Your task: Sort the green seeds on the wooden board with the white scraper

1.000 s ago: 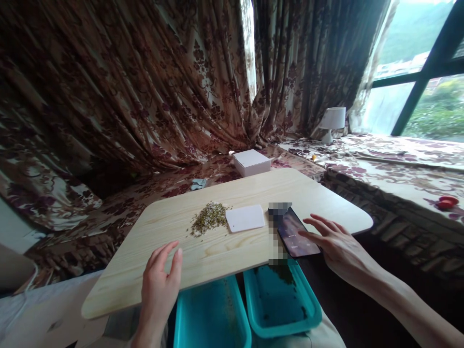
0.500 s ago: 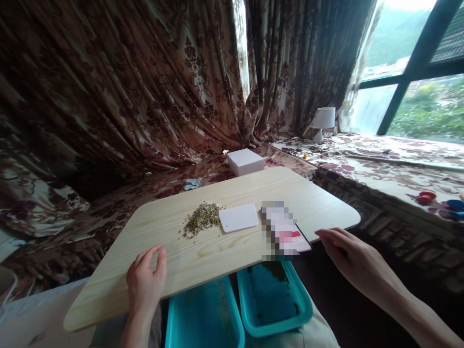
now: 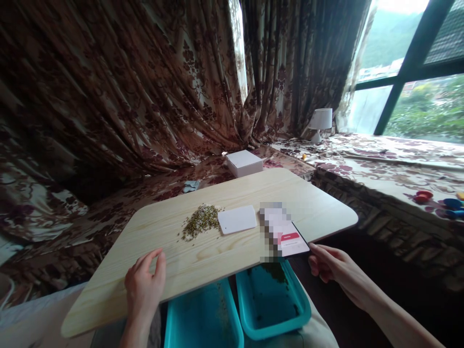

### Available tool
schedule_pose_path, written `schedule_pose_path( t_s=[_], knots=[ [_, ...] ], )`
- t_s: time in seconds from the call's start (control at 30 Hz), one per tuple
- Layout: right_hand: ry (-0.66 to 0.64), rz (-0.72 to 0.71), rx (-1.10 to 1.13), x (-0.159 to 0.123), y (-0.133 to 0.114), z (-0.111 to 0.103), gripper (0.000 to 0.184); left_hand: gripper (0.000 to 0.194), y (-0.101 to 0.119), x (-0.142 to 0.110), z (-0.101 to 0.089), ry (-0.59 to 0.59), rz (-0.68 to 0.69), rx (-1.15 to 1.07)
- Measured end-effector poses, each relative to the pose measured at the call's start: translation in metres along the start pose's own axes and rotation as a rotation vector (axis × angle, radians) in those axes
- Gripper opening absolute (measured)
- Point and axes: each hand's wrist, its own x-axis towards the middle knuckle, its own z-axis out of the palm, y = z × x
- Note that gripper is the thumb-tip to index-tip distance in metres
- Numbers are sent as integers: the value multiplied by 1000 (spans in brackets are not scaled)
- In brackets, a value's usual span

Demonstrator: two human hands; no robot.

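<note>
Flanking two teal tubs (image 3: pixel 273 333) at lower centre, the hands differ: the left hand (image 3: pixel 143 280), lower left, curves loosely open, holding nothing. At lower right, the right hand (image 3: pixel 337 266) has just closed in on the phone (image 3: pixel 295 247), fingers partly curled at its near corner; whether they grip is unclear. The phone, now within reach, lies between the hands, nearer the right. Beyond the left hand: seed-like heap (image 3: pixel 200 222), white card (image 3: pixel 237 221); farther, white box (image 3: pixel 243 166).
</note>
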Motion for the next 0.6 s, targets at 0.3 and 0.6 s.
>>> schedule_pose_path(
  t_s=[0.3,0.6],
  knots=[
    [160,1,211,9,4,2,36,34,-2,-1,2,-22,-37,-11],
    [210,44,-134,40,-39,-60,28,35,-3,-1,5,-12,-50,-5]
  ],
)
